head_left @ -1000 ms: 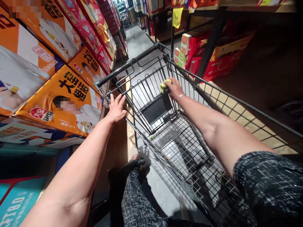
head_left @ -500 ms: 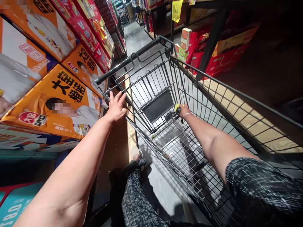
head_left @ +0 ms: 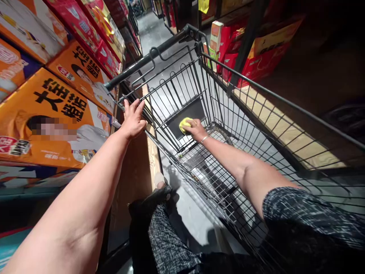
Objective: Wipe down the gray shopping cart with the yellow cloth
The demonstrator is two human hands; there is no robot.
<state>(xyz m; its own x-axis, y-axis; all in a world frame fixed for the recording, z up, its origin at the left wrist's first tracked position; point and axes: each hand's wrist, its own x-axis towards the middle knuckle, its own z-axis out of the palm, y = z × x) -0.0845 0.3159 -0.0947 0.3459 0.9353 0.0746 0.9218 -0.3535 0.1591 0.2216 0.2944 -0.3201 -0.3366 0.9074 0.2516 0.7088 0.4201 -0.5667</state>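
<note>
From my remote seat I count two hands, one cart, one cloth. Left hand [head_left: 134, 120]: fingers spread wide, laid over the near-left top rail of the wire shopping cart [head_left: 211, 171], nothing else in it. Right hand [head_left: 196, 130]: closed around one crumpled yellow cloth [head_left: 184, 125], one bracelet [head_left: 204, 139] on the wrist. Cloth sits inside the cart, over the lower part of the one dark panel [head_left: 193, 109] on the far end; I can't tell if it's pressed on it. One handle [head_left: 144, 60] runs along the cart's far-left edge. Left side: four orange boxes at least partly in view, largest the front one [head_left: 54, 121]; red packs [head_left: 85, 32] farther back, too many overlaps to count. Right side: one wooden shelf board [head_left: 273, 129], red packages [head_left: 256, 66] farther back, one yellow tag [head_left: 203, 5] beyond. Near: one patterned sleeve [head_left: 288, 205], one patterned trouser leg [head_left: 171, 232].
</note>
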